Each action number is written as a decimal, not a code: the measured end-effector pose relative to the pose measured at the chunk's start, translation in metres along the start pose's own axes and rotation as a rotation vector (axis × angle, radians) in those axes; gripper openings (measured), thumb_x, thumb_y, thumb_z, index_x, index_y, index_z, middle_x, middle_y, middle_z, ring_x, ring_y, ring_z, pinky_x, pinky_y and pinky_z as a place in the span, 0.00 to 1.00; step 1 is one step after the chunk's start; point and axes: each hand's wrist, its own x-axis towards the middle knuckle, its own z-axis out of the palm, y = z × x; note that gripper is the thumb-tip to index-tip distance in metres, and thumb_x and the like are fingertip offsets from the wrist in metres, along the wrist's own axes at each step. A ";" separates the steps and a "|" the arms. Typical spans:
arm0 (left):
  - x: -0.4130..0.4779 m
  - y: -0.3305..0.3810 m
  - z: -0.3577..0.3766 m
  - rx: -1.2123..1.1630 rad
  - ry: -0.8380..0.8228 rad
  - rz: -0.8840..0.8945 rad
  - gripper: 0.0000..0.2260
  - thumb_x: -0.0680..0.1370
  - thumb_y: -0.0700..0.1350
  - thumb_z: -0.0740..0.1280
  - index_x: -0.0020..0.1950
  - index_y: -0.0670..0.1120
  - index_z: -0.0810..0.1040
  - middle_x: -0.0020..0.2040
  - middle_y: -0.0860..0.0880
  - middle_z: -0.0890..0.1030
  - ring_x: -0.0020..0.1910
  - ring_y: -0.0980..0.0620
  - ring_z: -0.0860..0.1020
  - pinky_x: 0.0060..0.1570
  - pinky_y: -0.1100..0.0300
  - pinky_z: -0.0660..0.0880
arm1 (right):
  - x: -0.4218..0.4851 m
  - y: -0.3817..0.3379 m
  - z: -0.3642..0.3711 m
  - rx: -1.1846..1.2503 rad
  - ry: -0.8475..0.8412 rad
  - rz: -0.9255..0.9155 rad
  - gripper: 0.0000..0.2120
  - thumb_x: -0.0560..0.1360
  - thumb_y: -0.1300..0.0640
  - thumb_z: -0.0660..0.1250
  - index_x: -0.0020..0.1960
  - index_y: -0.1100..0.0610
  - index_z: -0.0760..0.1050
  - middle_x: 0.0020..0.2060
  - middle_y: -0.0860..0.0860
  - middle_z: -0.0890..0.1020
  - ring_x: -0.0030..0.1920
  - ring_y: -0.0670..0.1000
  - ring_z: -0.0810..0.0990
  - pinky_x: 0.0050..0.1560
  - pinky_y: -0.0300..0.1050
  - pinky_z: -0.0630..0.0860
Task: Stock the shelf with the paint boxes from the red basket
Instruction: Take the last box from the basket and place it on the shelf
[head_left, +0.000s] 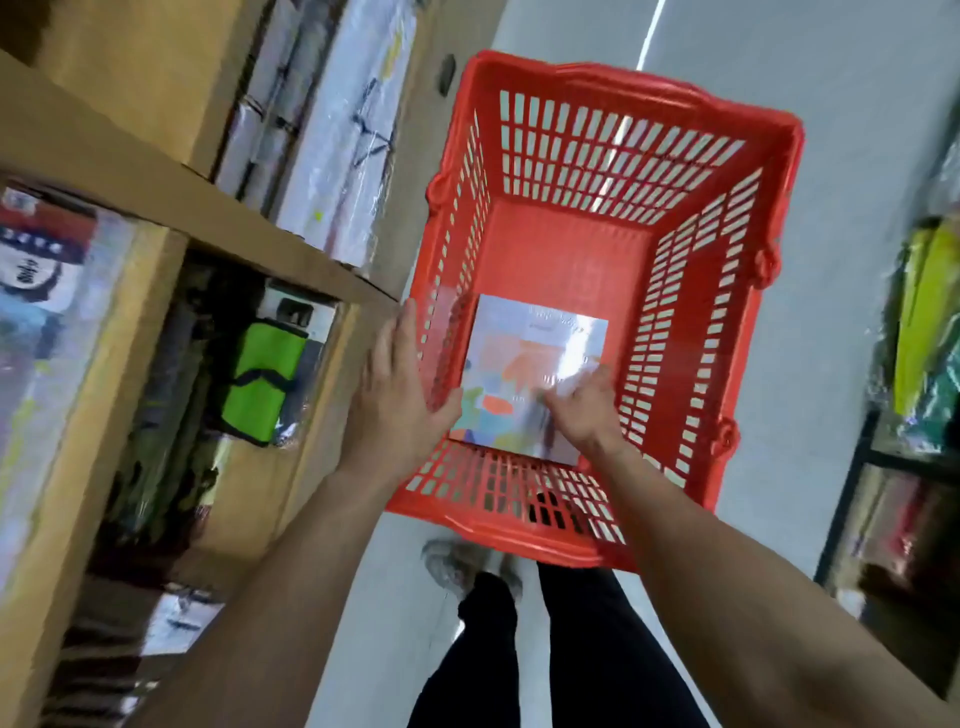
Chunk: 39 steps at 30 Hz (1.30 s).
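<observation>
One paint box left in the red basket is pinched by the right hand, the left hand spread at the rim; it is best lifted level toward the shelf.

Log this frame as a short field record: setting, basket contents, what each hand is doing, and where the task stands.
setting: shop aisle, wooden shelf on the left
basket: red basket, one paint box visible lying flat at its bottom
left hand: left hand open, at the basket's left wall
right hand: right hand inside the basket, fingers on the box's near right part; grip not clear
task stage: box not yet lifted out
</observation>
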 end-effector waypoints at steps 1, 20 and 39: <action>0.001 -0.002 0.001 -0.012 0.004 -0.006 0.47 0.70 0.48 0.78 0.82 0.42 0.56 0.77 0.35 0.66 0.72 0.43 0.60 0.68 0.43 0.69 | -0.001 0.001 0.006 0.017 0.030 0.010 0.47 0.76 0.43 0.74 0.79 0.70 0.57 0.74 0.65 0.72 0.75 0.66 0.71 0.75 0.55 0.69; -0.004 -0.003 -0.007 -0.070 -0.090 -0.004 0.45 0.71 0.58 0.67 0.81 0.59 0.42 0.72 0.52 0.59 0.68 0.38 0.72 0.62 0.41 0.76 | -0.081 -0.021 -0.023 0.168 0.313 -0.374 0.14 0.81 0.51 0.69 0.61 0.58 0.72 0.51 0.54 0.86 0.49 0.60 0.86 0.47 0.53 0.80; -0.148 0.054 -0.227 -0.417 0.241 -0.057 0.43 0.72 0.70 0.63 0.82 0.56 0.55 0.78 0.52 0.66 0.74 0.53 0.67 0.71 0.53 0.68 | -0.364 -0.153 -0.158 0.438 0.112 -1.018 0.11 0.76 0.57 0.74 0.57 0.48 0.82 0.50 0.38 0.89 0.48 0.40 0.88 0.45 0.33 0.81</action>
